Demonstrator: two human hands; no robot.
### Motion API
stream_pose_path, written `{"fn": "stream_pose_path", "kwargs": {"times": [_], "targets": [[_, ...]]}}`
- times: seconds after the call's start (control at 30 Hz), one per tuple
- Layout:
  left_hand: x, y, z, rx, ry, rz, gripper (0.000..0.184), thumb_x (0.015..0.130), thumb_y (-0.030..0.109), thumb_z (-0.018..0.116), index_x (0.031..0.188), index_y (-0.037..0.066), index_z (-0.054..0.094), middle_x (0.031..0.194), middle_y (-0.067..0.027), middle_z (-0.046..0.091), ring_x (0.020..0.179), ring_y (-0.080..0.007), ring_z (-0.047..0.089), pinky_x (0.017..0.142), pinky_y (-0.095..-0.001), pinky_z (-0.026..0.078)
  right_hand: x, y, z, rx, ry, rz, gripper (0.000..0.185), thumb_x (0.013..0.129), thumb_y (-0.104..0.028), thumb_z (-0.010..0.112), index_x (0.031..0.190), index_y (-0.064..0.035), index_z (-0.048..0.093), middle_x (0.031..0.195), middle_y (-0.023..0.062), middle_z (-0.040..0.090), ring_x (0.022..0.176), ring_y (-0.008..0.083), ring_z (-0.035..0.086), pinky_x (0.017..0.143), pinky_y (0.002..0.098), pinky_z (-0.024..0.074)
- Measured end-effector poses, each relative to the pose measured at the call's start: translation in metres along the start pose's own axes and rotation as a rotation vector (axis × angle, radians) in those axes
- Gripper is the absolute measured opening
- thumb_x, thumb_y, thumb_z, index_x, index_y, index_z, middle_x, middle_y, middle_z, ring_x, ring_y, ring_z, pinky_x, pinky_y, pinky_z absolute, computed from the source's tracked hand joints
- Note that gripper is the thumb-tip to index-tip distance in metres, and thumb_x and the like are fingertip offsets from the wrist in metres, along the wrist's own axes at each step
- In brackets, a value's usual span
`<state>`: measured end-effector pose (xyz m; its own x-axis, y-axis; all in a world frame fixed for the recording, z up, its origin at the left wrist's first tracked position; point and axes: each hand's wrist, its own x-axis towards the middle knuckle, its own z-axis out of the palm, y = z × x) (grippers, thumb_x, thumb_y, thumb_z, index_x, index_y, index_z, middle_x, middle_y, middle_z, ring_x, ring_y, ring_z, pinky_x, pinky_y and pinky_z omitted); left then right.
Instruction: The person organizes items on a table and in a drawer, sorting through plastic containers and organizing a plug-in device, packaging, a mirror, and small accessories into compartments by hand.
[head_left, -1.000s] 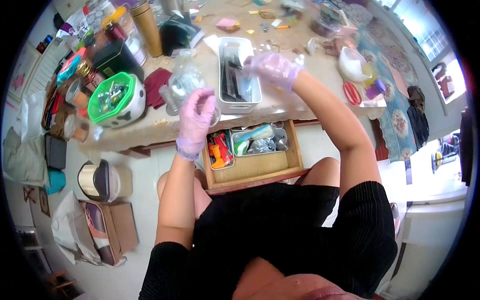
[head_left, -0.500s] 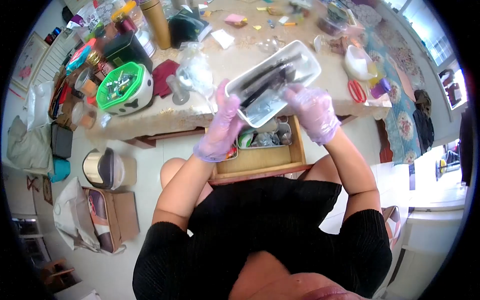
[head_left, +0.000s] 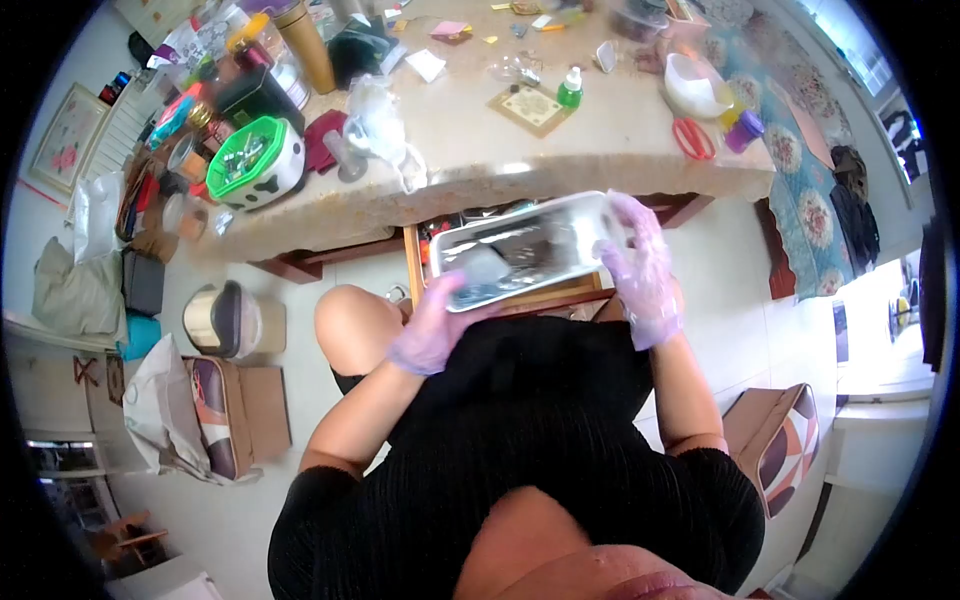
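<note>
Left grip (head_left: 432, 326), right grip (head_left: 641, 268), white bin (head_left: 578, 236) between

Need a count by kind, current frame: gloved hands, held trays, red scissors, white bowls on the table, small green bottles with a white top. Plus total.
Gloved: left hand, right hand: 2
Held white tray: 1
Red scissors: 1
White bowl: 1
Small green bottle: 1
Total: 6

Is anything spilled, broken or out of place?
Nothing looks spilled or broken, just untidy: pink paper and a white paper scrap lie loose on the tabletop, and the wooden drawer stands open below the white tray held aslant by the left hand and right hand.
</note>
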<state>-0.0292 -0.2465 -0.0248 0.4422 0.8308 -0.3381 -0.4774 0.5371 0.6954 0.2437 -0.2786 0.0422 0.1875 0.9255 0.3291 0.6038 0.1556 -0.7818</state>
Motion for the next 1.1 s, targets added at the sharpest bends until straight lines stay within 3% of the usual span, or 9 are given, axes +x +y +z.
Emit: {"fn": "stream_pose_path", "kwargs": {"times": [0.17,0.37,0.47,0.6,0.67,0.77,0.9,0.93,1.1], "targets": [[0.012,-0.003,-0.025,-0.027,-0.027,-0.058,0.056,0.093,0.027,0.054,0.143,0.007,0.040,0.138,-0.0123,0.054,0.125,-0.0291,0.055,0.103,-0.0505,0.049,-0.018,0.046,0.037,0.641,-0.166,0.429,0.073,0.094,-0.027,0.060,0.154,-0.0054,0.025,0.148,0.0169,0.041,0.135,0.0241,0.040,0.113,0.0355,0.0317],[0.056,-0.034,-0.091,0.149,0.088,-0.179,0.050,0.095,0.026,0.051,0.142,0.010,0.042,0.134,-0.0113,0.055,0.124,-0.0308,0.055,0.099,-0.0486,0.051,-0.007,0.115,0.066,0.417,-0.473,0.559,0.062,0.096,-0.024,0.056,0.150,-0.0034,0.035,0.139,0.0215,0.051,0.129,0.0278,0.048,0.108,0.0358,0.0378],[0.120,-0.081,-0.191,0.860,-0.185,0.158,0.045,0.097,0.032,0.052,0.136,0.009,0.049,0.129,-0.0103,0.057,0.115,-0.0246,0.059,0.087,-0.0419,0.057,-0.006,0.157,0.084,-0.071,-0.374,0.356,0.054,0.094,-0.016,0.054,0.144,-0.0018,0.042,0.135,0.0251,0.056,0.128,0.0353,0.052,0.106,0.0392,0.0419],[0.114,-0.053,-0.152,1.075,-0.016,0.010,0.048,0.098,0.040,0.053,0.130,0.005,0.053,0.121,-0.0099,0.060,0.102,-0.0214,0.062,0.077,-0.0372,0.059,0.008,0.161,0.101,-0.238,-0.442,0.498,0.049,0.091,-0.009,0.052,0.139,-0.0018,0.048,0.124,0.0277,0.061,0.121,0.0423,0.056,0.102,0.0444,0.0457],[0.114,-0.042,-0.119,0.936,0.120,-0.352,0.050,0.098,0.041,0.052,0.130,0.002,0.052,0.118,-0.0110,0.062,0.096,-0.0228,0.065,0.073,-0.0360,0.059,0.009,0.183,0.112,-0.454,-0.279,0.252,0.035,0.091,-0.015,0.056,0.122,0.0001,0.059,0.105,0.0281,0.067,0.103,0.0461,0.063,0.091,0.0485,0.0500],[0.121,-0.054,-0.124,1.046,0.083,-0.276,0.052,0.098,0.044,0.051,0.128,0.001,0.053,0.119,-0.0125,0.063,0.092,-0.0245,0.066,0.069,-0.0368,0.059,0.015,0.189,0.121,-0.592,-0.372,0.309,0.027,0.091,-0.017,0.058,0.112,-0.0009,0.064,0.107,0.0285,0.066,0.105,0.0457,0.062,0.091,0.0492,0.0505],[0.153,-0.075,-0.138,1.411,0.141,-0.275,0.041,0.099,0.032,0.047,0.114,-0.002,0.063,0.104,-0.0194,0.069,0.093,-0.0308,0.068,0.074,-0.0433,0.059,0.024,0.178,0.118,-0.689,-0.532,0.414,0.032,0.089,-0.007,0.055,0.119,0.0003,0.061,0.109,0.0283,0.066,0.106,0.0416,0.064,0.088,0.0471,0.0540],[0.148,-0.071,-0.134,1.952,-0.121,-0.092,0.036,0.097,0.023,0.045,0.111,-0.003,0.066,0.105,-0.0252,0.069,0.094,-0.0367,0.069,0.079,-0.0466,0.058,0.027,0.179,0.117,-0.740,-0.566,0.379,0.028,0.089,-0.007,0.055,0.115,0.0003,0.064,0.107,0.0277,0.067,0.105,0.0414,0.065,0.087,0.0476,0.0541],[0.154,-0.085,-0.136,2.177,-0.351,-0.083,0.018,0.087,0.008,0.055,0.094,-0.001,0.069,0.100,-0.0225,0.070,0.088,-0.0368,0.071,0.073,-0.0419,0.058,0.039,0.183,0.115,-0.880,-0.753,0.366,0.015,0.086,-0.010,0.063,0.095,-0.0015,0.071,0.100,0.0244,0.070,0.097,0.0361,0.070,0.087,0.0439,0.0565]]}}
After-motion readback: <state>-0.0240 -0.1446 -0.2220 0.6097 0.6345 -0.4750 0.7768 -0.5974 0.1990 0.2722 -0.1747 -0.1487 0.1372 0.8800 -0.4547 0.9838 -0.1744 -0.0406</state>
